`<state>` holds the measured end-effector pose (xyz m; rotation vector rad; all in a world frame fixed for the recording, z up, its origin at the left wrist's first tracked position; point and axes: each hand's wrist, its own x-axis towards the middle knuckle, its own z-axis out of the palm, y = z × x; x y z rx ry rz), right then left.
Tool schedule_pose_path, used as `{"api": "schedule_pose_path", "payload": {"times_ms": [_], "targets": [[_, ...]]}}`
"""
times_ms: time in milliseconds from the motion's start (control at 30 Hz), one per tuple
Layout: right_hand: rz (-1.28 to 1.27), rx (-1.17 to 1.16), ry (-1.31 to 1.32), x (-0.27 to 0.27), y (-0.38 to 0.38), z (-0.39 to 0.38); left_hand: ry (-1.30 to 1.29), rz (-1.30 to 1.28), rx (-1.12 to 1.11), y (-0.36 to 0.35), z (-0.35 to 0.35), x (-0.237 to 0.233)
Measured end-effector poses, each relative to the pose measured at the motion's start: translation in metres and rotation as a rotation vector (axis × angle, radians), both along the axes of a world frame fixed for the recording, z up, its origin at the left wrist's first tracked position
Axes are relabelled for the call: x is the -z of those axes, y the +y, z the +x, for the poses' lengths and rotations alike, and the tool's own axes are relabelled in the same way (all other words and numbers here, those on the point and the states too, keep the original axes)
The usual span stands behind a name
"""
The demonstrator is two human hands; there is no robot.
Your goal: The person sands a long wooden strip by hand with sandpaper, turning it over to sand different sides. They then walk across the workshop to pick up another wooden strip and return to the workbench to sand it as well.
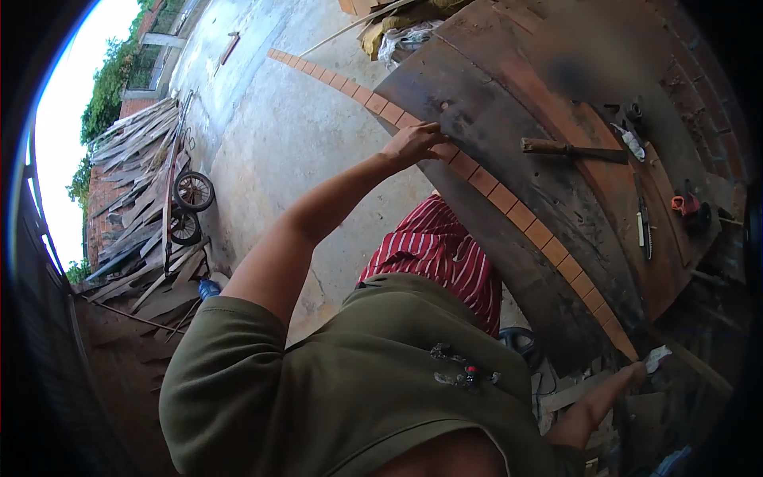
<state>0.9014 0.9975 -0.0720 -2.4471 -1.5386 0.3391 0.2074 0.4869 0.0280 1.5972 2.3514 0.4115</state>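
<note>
A long thin wooden strip (509, 205), marked off in orange segments, lies curved across a dark worn bench top (477, 103). My left hand (413, 143) is stretched out onto the strip's middle, fingers curled over its edge. My right hand (636, 372) is low at the right, closed around the strip's near end. A small white thing (658, 359) shows at its fingers, but I cannot tell what it is. My olive shirt and red striped shorts fill the lower middle of the view.
On the bench lie a wooden-handled tool (572, 149), a slim blade-like tool (644, 226) and a red-orange item (683, 205). A concrete floor (278, 135) spreads to the left. Beyond it are stacked planks (135, 151), two small wheels (193, 191) and a blue bottle (208, 288).
</note>
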Motion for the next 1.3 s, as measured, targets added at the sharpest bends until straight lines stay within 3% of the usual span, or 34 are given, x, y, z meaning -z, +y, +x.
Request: {"api": "schedule_pose_path", "payload": {"times_ms": [67, 133, 233, 267, 333, 433, 467, 533, 567, 633, 667, 733, 800, 833, 867, 900, 933, 967, 1000, 1033, 1133, 1200, 1300], "targets": [[0.231, -0.163, -0.193, -0.010, -0.033, -0.036, -0.036, -0.003, -0.035, 0.000, 0.004, -0.006], [0.363, -0.368, -0.190, -0.024, -0.076, -0.083, 0.009, 0.009, -0.016, -0.003, 0.003, -0.002], [0.380, -0.631, -0.084, -0.027, -0.133, -0.141, -0.189, 0.046, -0.118, -0.003, 0.002, -0.010], [0.366, -0.662, -0.081, -0.028, -0.147, -0.153, -0.182, 0.111, -0.091, -0.008, -0.006, -0.004], [0.350, -0.608, -0.141, -0.022, -0.145, -0.152, -0.211, 0.245, -0.270, -0.016, -0.021, -0.003], [0.180, -0.591, -0.255, 0.000, -0.124, -0.133, -0.031, 0.444, -0.843, -0.047, -0.079, 0.019], [0.183, -0.579, -0.283, -0.004, -0.132, -0.134, 0.090, 0.440, -1.066, -0.061, -0.100, 0.022], [0.103, -0.531, -0.402, -0.016, -0.140, -0.144, 0.062, 0.302, -1.614, -0.089, -0.150, 0.033], [0.048, -0.487, -0.365, -0.026, -0.147, -0.157, -0.104, 0.235, -1.860, -0.099, -0.172, 0.030], [0.018, -0.462, -0.310, -0.027, -0.163, -0.159, -0.459, 0.391, -1.996, -0.125, -0.211, 0.040], [0.040, -0.484, -0.295, -0.017, -0.167, -0.153, -0.521, 0.504, -1.987, -0.149, -0.249, 0.088], [-0.016, -0.443, -0.093, -0.026, -0.181, -0.165, -0.959, 0.723, -1.877, -0.163, -0.284, 0.115], [-0.171, -0.487, -0.319, -0.061, -0.209, -0.203, -1.250, 0.826, -1.707, -0.170, -0.316, 0.154], [-0.089, -0.501, -0.364, -0.064, -0.220, -0.212, -1.274, 0.787, -1.692, -0.168, -0.318, 0.151], [-0.107, -0.468, -0.234, -0.063, -0.224, -0.214, -1.273, 0.805, -1.723, -0.165, -0.312, 0.136], [0.032, -0.296, 0.278, -0.016, -0.212, -0.181, -1.278, 0.817, -1.748, -0.159, -0.300, 0.117], [0.112, -0.073, 0.618, -0.040, -0.231, -0.211, -1.288, 0.825, -1.767, -0.156, -0.291, 0.111], [0.053, 0.142, 0.691, -0.056, -0.235, -0.217, -1.535, 0.842, -1.617, -0.170, -0.294, 0.113], [0.046, 0.303, 0.676, -0.080, -0.245, -0.232, -1.547, 0.899, -1.582, -0.155, -0.267, 0.074], [0.036, 0.457, 0.667, -0.100, -0.252, -0.241, -1.602, 1.019, -1.567, -0.164, -0.269, 0.076], [0.151, 0.626, 0.972, -0.095, -0.249, -0.191, -1.697, 1.150, -1.391, -0.187, -0.251, 0.051], [0.213, 0.668, 1.003, -0.085, -0.244, -0.161, -1.713, 1.179, -1.341, -0.207, -0.241, 0.043], [0.317, 0.667, 1.160, -0.087, -0.226, -0.117, -1.680, 1.201, -1.398, -0.241, -0.215, 0.025]]}}
